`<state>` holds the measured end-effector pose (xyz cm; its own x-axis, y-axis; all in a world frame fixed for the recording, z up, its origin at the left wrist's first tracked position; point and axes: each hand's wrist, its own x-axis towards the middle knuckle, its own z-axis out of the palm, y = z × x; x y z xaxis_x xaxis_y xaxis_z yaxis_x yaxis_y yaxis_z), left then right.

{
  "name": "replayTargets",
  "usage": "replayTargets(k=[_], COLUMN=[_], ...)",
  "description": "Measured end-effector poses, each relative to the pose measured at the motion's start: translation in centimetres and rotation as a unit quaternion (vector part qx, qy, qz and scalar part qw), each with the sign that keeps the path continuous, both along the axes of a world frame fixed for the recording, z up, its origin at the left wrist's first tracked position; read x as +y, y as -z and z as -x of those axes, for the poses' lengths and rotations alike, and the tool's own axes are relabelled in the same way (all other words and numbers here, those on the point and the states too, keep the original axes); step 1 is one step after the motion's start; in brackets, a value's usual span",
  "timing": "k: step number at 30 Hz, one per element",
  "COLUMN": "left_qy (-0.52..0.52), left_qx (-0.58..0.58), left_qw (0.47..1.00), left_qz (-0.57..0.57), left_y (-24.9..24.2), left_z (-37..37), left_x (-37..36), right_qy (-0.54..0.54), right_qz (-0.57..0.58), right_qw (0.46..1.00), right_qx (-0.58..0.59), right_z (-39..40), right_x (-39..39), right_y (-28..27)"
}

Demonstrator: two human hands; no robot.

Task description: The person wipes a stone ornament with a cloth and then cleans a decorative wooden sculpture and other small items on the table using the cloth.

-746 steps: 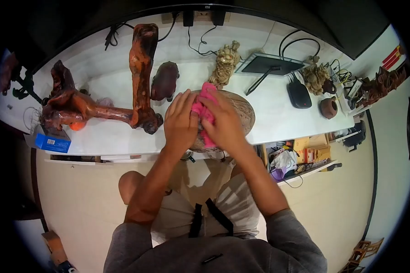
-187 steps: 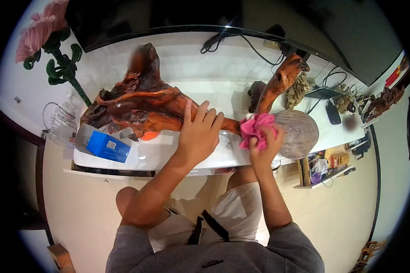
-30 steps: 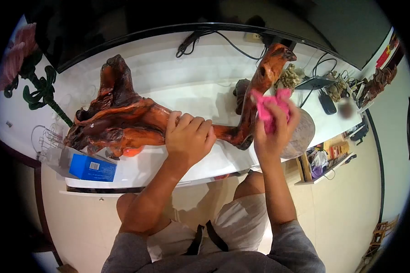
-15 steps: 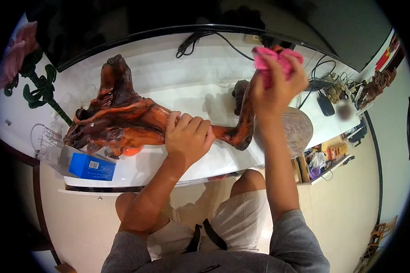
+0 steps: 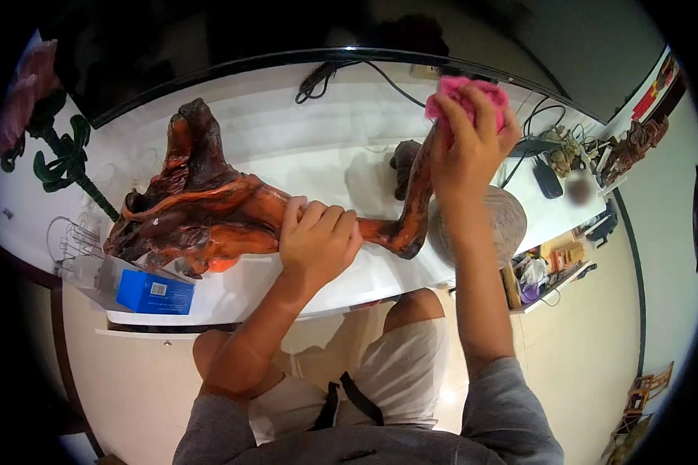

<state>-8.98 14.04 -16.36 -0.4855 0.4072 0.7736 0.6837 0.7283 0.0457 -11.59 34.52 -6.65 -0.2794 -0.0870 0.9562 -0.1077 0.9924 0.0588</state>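
Note:
A large glossy driftwood carving (image 5: 240,205), orange-brown with dark patches, lies across the white cabinet top (image 5: 240,291). My left hand (image 5: 319,239) is wrapped over its narrow middle section. On the right, the wood bends into an upright arm reaching toward the screen. My right hand (image 5: 471,147) is closed around a bright pink cloth (image 5: 467,97), pressed against the top end of that arm, which the cloth and fingers cover. Beneath my right forearm stands a round greyish-brown object (image 5: 508,225), partly hidden.
A black television (image 5: 349,56) runs along the back, cables (image 5: 316,81) below it. At left are a blue box (image 5: 156,293) and an artificial flower (image 5: 74,159). A black mouse-shaped item (image 5: 548,180) and an open drawer (image 5: 547,283) full of small things are at right.
My right hand and the pink cloth have shifted slightly on the end of the wood, the cloth now more bunched. My left hand keeps its place on the carving. The view has tilted a little.

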Motion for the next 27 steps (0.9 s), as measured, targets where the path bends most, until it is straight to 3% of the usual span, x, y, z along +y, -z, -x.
replayTargets(k=[8, 14, 18, 21, 24, 27], left_qy=[0.004, -0.009, -0.009, -0.015, 0.001, 0.048], left_qx=[0.008, 0.014, 0.013, -0.001, -0.022, -0.071], left_qw=[1.000, 1.000, 1.000, 0.999, 0.999, 0.994], left_qz=[0.003, 0.019, 0.015, 0.030, 0.031, -0.072], left_y=[0.1, 0.3, 0.4, 0.2, -0.4, -0.9], left_z=[-0.1, 0.1, 0.1, 0.1, -0.4, -0.6], left_x=[-0.1, -0.1, 0.0, -0.1, -0.3, -0.6], right_qy=[-0.094, -0.044, -0.049, -0.071, -0.144, -0.208], right_qz=[0.096, 0.073, 0.088, 0.102, 0.119, 0.197], right_qw=[0.984, 0.996, 0.994, 0.984, 0.959, 0.918], right_qx=[-0.116, -0.030, -0.031, -0.124, -0.215, -0.275], right_z=[-4.3, -1.2, -2.7, -5.4, -8.0, -9.9], right_x=[-1.3, -0.3, -1.7, -4.0, -5.5, -7.6], right_y=[3.2, -0.9, 3.8, 9.0, 9.7, 9.7])
